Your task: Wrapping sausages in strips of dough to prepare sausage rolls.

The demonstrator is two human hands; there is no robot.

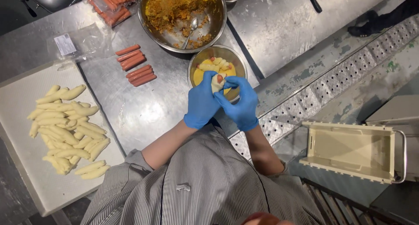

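Observation:
Both my hands wear blue gloves and meet over the near rim of a small steel bowl (197,56). Between them is a sausage wrapped in pale dough (217,82), its red end showing. My left hand (201,103) cups it from the left, and my right hand (241,103) pinches it from the right. The small bowl holds yellow liquid and a few more dough-wrapped sausages (216,64). Bare red sausages (135,68) lie in two small groups on the steel table left of the bowl.
A big steel bowl (146,26) of orange-brown crumbs with a spoon (192,26) stands behind. Several dough strips (65,129) lie on a white board (30,172) at left. Packed sausages (111,2) sit at the back. A cream plastic crate (353,151) is at right.

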